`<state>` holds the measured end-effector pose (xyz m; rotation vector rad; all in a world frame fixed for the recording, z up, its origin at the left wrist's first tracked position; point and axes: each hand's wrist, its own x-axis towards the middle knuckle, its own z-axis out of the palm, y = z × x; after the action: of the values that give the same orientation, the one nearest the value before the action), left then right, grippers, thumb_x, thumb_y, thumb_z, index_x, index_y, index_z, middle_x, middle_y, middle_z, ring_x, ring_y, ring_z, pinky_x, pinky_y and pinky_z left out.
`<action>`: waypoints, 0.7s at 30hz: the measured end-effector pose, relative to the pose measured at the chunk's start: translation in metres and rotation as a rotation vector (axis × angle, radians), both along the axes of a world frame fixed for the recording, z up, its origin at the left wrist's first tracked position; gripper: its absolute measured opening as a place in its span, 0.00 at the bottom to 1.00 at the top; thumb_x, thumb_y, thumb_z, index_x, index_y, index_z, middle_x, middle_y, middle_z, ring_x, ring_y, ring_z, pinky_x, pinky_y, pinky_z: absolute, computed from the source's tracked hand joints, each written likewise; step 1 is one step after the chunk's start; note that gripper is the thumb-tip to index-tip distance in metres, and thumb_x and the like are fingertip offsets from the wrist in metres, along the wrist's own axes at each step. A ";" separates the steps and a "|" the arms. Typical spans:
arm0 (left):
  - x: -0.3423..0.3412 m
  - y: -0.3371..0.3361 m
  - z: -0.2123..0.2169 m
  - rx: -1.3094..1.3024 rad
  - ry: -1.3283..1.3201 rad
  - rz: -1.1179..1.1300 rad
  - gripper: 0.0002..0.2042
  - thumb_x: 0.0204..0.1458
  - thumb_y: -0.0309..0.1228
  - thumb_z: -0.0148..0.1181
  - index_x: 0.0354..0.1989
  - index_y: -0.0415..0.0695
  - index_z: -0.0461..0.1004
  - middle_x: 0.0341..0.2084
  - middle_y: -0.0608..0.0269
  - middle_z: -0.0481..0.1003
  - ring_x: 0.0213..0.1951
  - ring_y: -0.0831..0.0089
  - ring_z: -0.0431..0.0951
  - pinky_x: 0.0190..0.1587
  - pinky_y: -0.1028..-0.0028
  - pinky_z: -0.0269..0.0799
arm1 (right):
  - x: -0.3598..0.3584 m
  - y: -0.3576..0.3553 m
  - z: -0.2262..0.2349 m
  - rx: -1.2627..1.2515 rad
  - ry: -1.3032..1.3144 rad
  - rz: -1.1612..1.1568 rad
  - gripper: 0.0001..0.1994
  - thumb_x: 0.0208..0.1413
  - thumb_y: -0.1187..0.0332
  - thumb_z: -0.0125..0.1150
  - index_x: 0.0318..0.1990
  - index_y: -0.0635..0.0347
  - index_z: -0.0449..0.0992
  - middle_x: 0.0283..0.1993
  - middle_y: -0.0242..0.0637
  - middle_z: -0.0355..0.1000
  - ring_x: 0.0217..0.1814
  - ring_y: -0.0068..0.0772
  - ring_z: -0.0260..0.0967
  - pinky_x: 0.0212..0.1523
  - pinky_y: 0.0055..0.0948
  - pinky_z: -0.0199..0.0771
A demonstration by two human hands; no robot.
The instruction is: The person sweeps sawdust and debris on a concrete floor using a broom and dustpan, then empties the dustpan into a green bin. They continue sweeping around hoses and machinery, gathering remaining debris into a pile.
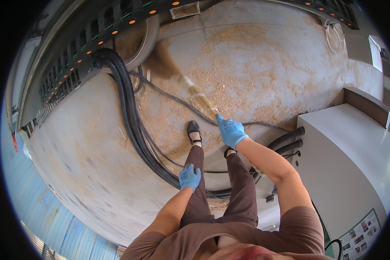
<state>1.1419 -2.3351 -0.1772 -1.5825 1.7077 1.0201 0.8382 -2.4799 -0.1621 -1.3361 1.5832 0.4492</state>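
Note:
My right hand [230, 131], in a blue glove, grips the pale handle of a broom [195, 95] that reaches forward and to the left. Its brown bristle head [162, 58] is blurred and lies on the concrete floor near a ribbed grey hose. My left hand [190, 177], also blue-gloved, hangs loosely curled beside my left thigh and holds nothing. Light sawdust [247, 73] is spread over the floor ahead of my feet. My left foot in a black shoe [193, 128] stands just left of the right hand.
A thick bundle of black cables [130, 117] runs from the machine's cable chain [73, 56] across the floor to a white cabinet [351, 156] on my right. A grey ribbed hose [148, 41] curves at the top. A blue corrugated wall [34, 203] is on the left.

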 end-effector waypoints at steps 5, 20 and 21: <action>-0.004 0.002 -0.001 -0.063 0.032 0.009 0.23 0.60 0.46 0.51 0.53 0.40 0.77 0.54 0.47 0.77 0.55 0.51 0.78 0.59 0.57 0.72 | -0.020 0.085 0.048 0.034 -0.148 -0.171 0.38 0.54 0.73 0.56 0.75 0.55 0.54 0.44 0.59 0.79 0.47 0.60 0.80 0.49 0.51 0.79; -0.024 0.004 0.004 -0.063 0.002 -0.119 0.22 0.58 0.44 0.56 0.50 0.39 0.80 0.51 0.47 0.79 0.51 0.50 0.80 0.56 0.58 0.74 | -0.278 0.141 -0.023 -0.438 -0.212 -1.435 0.42 0.48 0.77 0.62 0.76 0.59 0.59 0.31 0.37 0.76 0.28 0.26 0.72 0.29 0.31 0.75; -0.024 0.006 0.002 -0.057 -0.006 -0.125 0.22 0.58 0.44 0.56 0.51 0.39 0.80 0.51 0.47 0.79 0.51 0.50 0.80 0.56 0.58 0.74 | -0.300 0.115 -0.041 -0.472 -0.192 -1.458 0.37 0.49 0.78 0.62 0.71 0.60 0.64 0.30 0.38 0.75 0.26 0.27 0.72 0.26 0.31 0.74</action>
<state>1.1181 -2.3291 -0.1756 -1.4914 1.8216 0.9116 0.5380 -2.3647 -0.2030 -0.2139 2.0785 -0.9471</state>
